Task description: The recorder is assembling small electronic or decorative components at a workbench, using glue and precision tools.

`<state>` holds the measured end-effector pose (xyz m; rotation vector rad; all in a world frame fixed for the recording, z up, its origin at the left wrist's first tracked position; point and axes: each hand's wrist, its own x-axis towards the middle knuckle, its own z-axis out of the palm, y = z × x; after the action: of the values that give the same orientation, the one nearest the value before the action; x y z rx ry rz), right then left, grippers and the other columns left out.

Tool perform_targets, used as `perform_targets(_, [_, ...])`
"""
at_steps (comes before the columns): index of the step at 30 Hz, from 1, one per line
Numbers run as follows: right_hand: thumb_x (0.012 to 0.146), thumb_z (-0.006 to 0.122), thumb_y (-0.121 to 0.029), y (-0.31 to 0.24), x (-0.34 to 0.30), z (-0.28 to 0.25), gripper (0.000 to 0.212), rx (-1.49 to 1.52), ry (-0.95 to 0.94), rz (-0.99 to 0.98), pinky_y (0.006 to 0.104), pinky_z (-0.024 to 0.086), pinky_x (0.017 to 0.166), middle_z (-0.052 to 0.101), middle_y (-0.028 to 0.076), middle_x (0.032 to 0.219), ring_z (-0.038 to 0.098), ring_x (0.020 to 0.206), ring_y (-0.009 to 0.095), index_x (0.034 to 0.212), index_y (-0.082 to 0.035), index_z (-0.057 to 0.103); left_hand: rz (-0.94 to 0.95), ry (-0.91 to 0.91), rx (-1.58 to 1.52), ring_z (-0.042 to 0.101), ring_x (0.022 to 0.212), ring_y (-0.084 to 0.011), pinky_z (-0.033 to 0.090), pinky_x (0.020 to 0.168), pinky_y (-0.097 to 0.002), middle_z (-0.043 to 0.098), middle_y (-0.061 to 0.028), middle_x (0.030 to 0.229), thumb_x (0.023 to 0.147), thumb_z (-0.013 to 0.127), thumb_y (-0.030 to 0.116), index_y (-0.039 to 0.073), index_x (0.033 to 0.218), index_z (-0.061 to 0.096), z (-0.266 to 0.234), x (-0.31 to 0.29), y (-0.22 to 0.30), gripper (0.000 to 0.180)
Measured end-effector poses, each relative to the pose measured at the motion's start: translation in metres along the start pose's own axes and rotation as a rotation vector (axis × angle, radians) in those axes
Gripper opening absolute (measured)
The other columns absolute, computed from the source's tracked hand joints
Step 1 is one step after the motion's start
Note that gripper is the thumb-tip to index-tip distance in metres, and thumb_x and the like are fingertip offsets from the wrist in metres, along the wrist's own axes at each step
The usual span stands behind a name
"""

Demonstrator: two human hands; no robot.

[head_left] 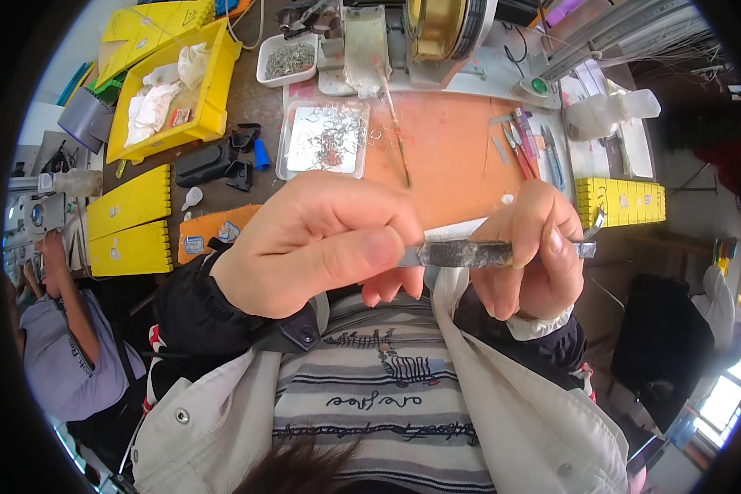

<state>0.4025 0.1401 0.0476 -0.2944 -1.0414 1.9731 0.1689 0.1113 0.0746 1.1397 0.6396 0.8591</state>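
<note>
A narrow, flat dark-grey strip (468,253) with worn, pale patches lies level between my hands, in front of my chest. I cannot make out its exact kind. My left hand (309,247) is closed, pinching the left end between thumb and fingers, which hide that end. Curled round the strip nearer its other end is my right hand (531,259). The strip's right tip shows past those fingers, and a small bent metal piece (594,222) rises beside it. Beyond my hands stands a clear square tray (285,152) of small metal rings.
An orange work mat (445,156) bears a thin brush (395,128), pliers (519,152) and tweezers (552,156). A white bowl (263,70) of metal bits stands beside a bench machine (366,49). Yellow bins (214,115) and panels (132,247) lie left; a plastic bottle (605,114) stands right. Another person (74,354) sits far left.
</note>
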Motion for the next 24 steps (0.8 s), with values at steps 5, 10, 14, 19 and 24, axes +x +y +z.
perform_targets(5, [0.099, 0.046, -0.023, 0.002, -0.002, -0.002, 0.028, 0.029, -0.013, -0.019, 0.0238, 0.038, 0.039, 0.056, 0.012, 0.053, 0.045, 0.036, 0.012, 0.086, 0.001, 0.050, -0.013, 0.001, 0.008, 0.056, 0.056, -0.0149, 0.045, 0.051, -0.0252, 0.060, -0.0098, 0.070, 0.097, 0.051, 0.047, -0.006, 0.078, 0.063, 0.004, 0.001, -0.004, 0.057])
perform_targets(10, [0.099, 0.046, -0.022, 0.005, -0.004, -0.003, 0.027, 0.069, -0.024, -0.031, 0.0240, 0.038, 0.039, 0.056, 0.012, 0.052, 0.043, 0.035, 0.012, 0.086, 0.001, 0.050, -0.026, -0.002, -0.048, 0.056, 0.056, -0.0139, 0.045, 0.051, -0.0246, 0.060, -0.0089, 0.069, 0.096, 0.055, 0.036, -0.005, 0.077, 0.061, 0.008, 0.001, -0.001, 0.046])
perform_targets(14, [0.098, 0.049, -0.030, 0.008, -0.004, -0.013, 0.034, 0.048, -0.060, -0.024, 0.0233, 0.037, 0.038, 0.057, 0.012, 0.053, 0.042, 0.035, 0.012, 0.095, 0.004, 0.049, -0.078, 0.049, 0.037, 0.056, 0.055, -0.0122, 0.045, 0.051, -0.0232, 0.061, -0.0098, 0.071, 0.094, 0.055, 0.019, -0.003, 0.075, 0.058, 0.006, 0.001, 0.000, 0.029])
perform_targets(19, [0.077, 0.058, -0.078, 0.004, -0.008, -0.034, 0.121, 0.195, -0.090, -0.065, 0.0225, 0.049, 0.044, 0.065, 0.017, 0.075, 0.049, 0.041, 0.013, 0.138, 0.020, 0.023, 0.158, 0.211, 0.546, 0.058, 0.058, -0.0157, 0.047, 0.055, -0.0260, 0.062, -0.0104, 0.075, 0.089, 0.058, 0.007, -0.002, 0.079, 0.060, -0.010, -0.003, 0.002, 0.014])
perform_targets(24, [0.087, 0.056, -0.068, -0.032, -0.027, -0.041, 0.102, 0.112, -0.023, 0.153, 0.0222, 0.049, 0.043, 0.067, 0.020, 0.083, 0.060, 0.052, 0.015, 0.135, 0.020, 0.033, 0.677, 0.179, 1.468, 0.061, 0.072, -0.0266, 0.048, 0.062, -0.0352, 0.062, -0.0096, 0.086, 0.069, 0.070, 0.001, -0.002, 0.097, 0.067, -0.023, -0.011, -0.001, 0.028])
